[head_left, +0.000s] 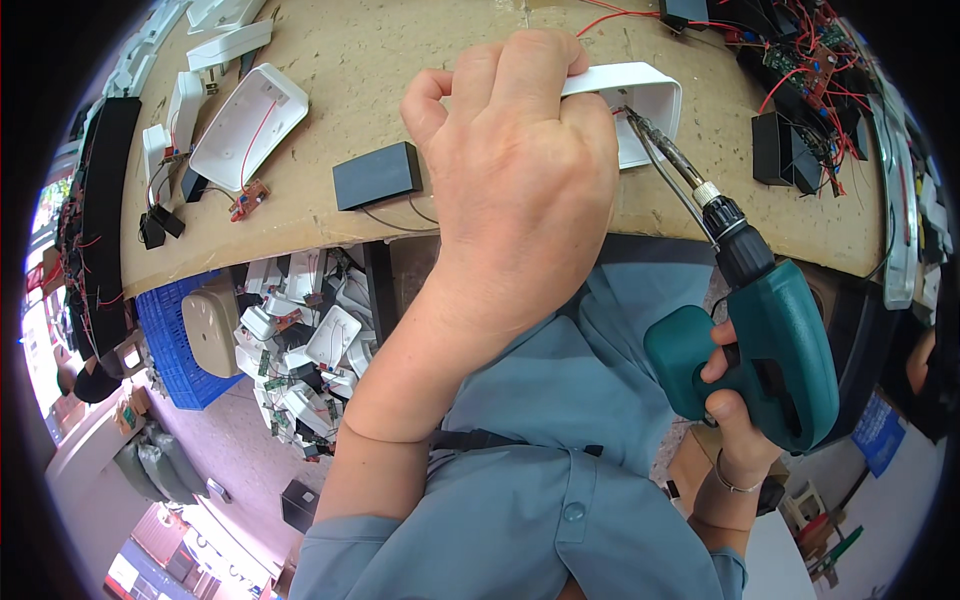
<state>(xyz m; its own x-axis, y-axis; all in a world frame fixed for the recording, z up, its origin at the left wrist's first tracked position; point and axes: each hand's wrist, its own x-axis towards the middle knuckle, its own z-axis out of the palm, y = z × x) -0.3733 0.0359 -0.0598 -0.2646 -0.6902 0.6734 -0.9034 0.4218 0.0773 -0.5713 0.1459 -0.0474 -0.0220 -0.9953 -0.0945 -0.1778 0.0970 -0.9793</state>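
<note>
My left hand [520, 175] grips a white plastic housing [655, 97] at the table's front edge, tipped so that its hollow inside faces the right. A green soldering gun [795, 330] is in my right hand [742, 425], fingers wrapped round its handle. The gun's metal tip and thin feed tube reach into the housing, close to a bit of red wire. Whether the tip touches anything there I cannot tell. Left of my left hand lies a dark rectangular box [376, 178] with black wires. My left fingertips are mostly hidden behind the hand.
Another white housing [250, 125] with a red wire and small circuit board [248, 200] lies at the left of the table [330, 100]. Tangled red wires and boards [825, 70] crowd the right. Below the table are a heap of white housings [330, 335] and a blue crate [180, 340].
</note>
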